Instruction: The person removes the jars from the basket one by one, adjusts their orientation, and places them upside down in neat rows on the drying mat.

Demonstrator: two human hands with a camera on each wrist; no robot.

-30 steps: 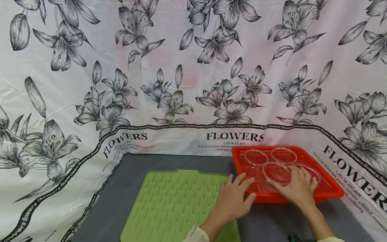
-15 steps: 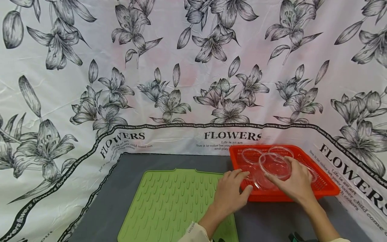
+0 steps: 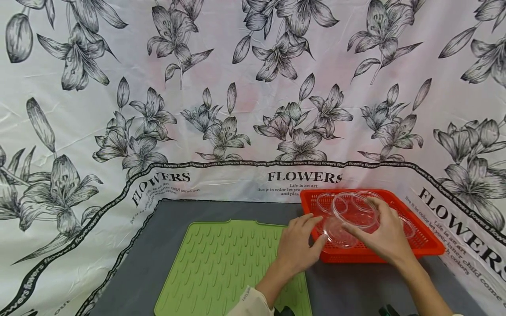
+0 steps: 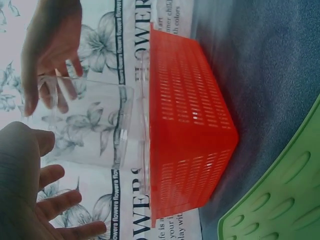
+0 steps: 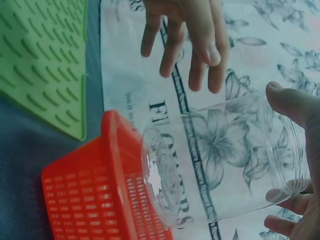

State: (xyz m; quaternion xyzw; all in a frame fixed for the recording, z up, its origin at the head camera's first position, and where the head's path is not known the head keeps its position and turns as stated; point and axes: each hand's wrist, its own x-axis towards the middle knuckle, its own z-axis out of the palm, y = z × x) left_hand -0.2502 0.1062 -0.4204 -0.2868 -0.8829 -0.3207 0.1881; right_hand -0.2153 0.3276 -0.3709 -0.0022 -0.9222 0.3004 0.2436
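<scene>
My right hand [image 3: 389, 237] grips a clear plastic jar [image 5: 225, 160] near its rim, thumb on one side and fingers on the other. The jar is lifted over the red basket [image 3: 356, 257], its mouth facing up, slightly tilted. To its left, my left hand [image 3: 297, 245] is spread, fingers apart, holding nothing; in the left wrist view [image 4: 55, 200] its fingers point toward the jar without touching it. More clear jars [image 3: 329, 202] stand inside the basket, partly hidden behind the held one and my right hand.
A green ridged mat [image 3: 233, 263] lies on the grey table [image 3: 134, 263] left of the basket, under my left forearm. A white flower-printed cloth [image 3: 221, 184] hangs behind the table and along its sides. A dark object [image 3: 389, 310] shows at the bottom edge.
My right hand has raised the jar from among the others in the basket and brought it slightly left, tilting it. My left hand has shifted slightly left and stays spread.
</scene>
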